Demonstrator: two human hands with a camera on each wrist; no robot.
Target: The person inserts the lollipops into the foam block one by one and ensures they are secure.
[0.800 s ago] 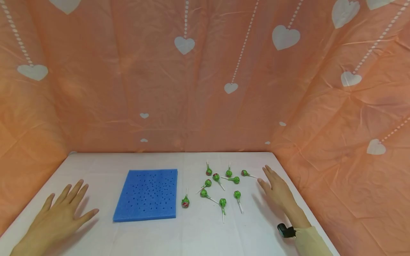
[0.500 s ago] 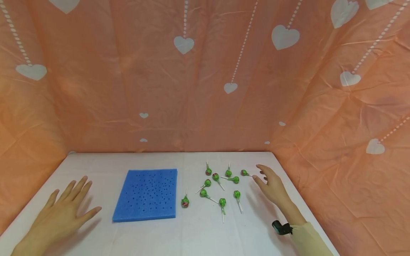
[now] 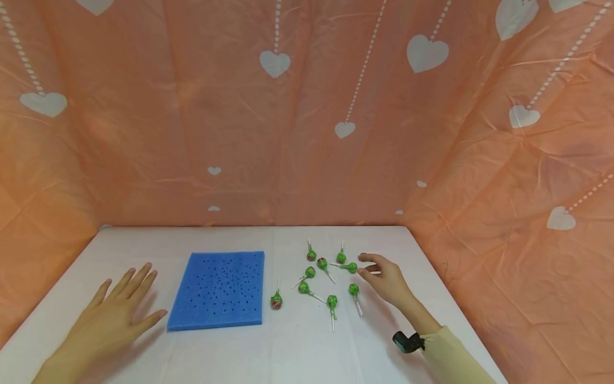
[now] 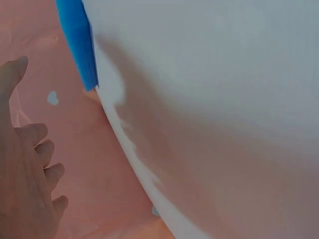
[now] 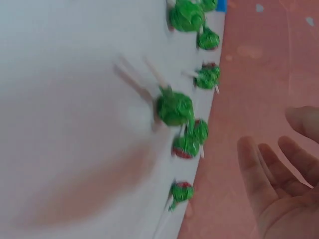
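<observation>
My left hand point(image 3: 115, 314) hovers just left of the blue foam block point(image 3: 216, 290), fingers spread and holding nothing; its shadow lies on the table in the left wrist view. Small holes dot the block's top. My right hand point(image 3: 386, 280) hangs over the right side of the lollipops, thumb and fingers parted with nothing between them. Nearest to its fingertips in the head view is a green-wrapped lollipop point(image 3: 352, 268) lying on its side. Another lollipop point(image 5: 182, 191) shows low in the right wrist view; the hand hides the rightmost one in the head view.
Several more green lollipops lie scattered, among them one point(image 3: 276, 301) beside the block and one point(image 3: 332, 302) toward the front. A white cloth covers the table point(image 3: 307, 357). Orange sheeting point(image 3: 307, 160) with white hearts walls the back and sides.
My right hand has moved left toward the lollipops, covering the rightmost one, and its fingers have bent more. My left hand has drifted right, closer to the foam block.
</observation>
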